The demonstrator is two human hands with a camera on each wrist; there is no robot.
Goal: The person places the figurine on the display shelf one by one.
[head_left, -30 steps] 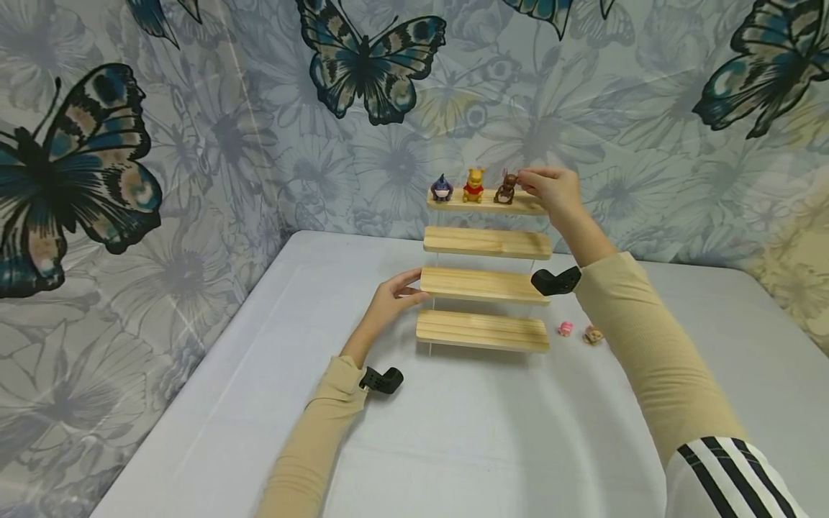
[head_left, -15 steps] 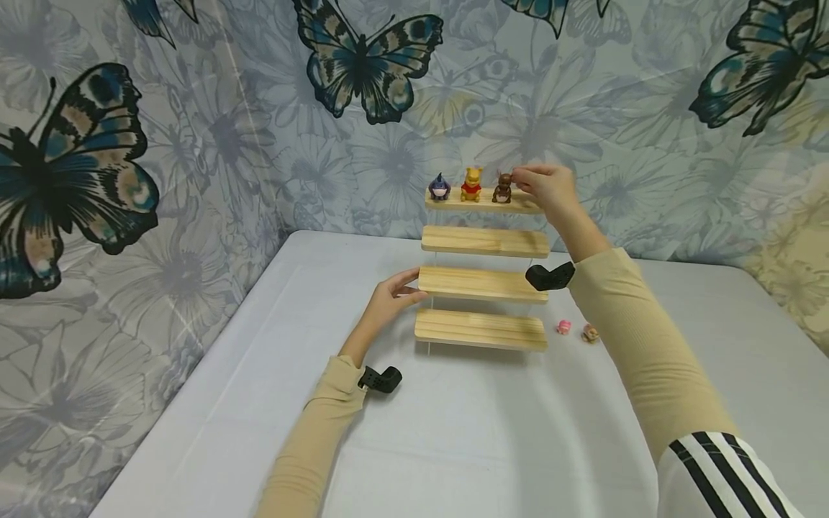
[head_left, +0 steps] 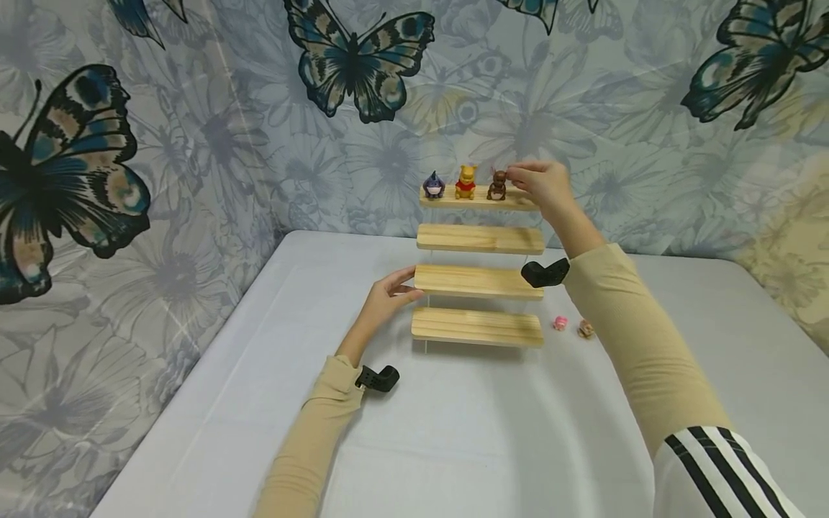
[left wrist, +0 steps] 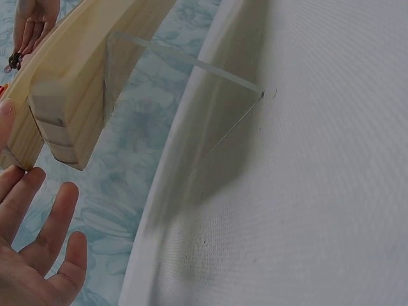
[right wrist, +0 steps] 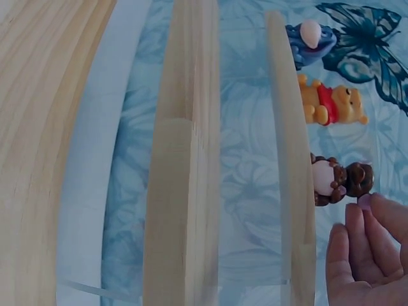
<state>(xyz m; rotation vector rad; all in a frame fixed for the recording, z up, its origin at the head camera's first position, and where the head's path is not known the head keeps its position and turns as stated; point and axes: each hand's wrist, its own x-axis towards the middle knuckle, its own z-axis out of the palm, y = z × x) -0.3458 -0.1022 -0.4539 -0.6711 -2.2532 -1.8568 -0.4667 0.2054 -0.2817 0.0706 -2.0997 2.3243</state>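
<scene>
At the top shelf (head_left: pixel 518 204) of a wooden stepped stand, my right hand (head_left: pixel 545 188) pinches the side of the head of a brown animal figurine (right wrist: pixel 325 178) with a pale belly, thumb and fingertip at its ear. This figurine sits upright on the board. Left of it sit a yellow bear figurine (head_left: pixel 465 185) in a red shirt and a blue-purple donkey figurine (head_left: pixel 433 187). My left hand (head_left: pixel 382 306) grips the left end of the second shelf from the bottom (head_left: pixel 476 281), thumb at the front corner, fingers at the back; its other fingers are spread in the left wrist view.
A small pink figurine (head_left: pixel 560 323) and a brownish figurine (head_left: pixel 586 329) lie on the white tablecloth right of the stand, near my right sleeve. Below are the other boards, including the lowest shelf (head_left: pixel 476 327), on clear supports. A butterfly-patterned wall hanging (head_left: pixel 363 173) rises behind.
The head view has shifted slightly, so the stand appears a little further left. Both hands keep their places, and the figurines on the top shelf stay in the same order.
</scene>
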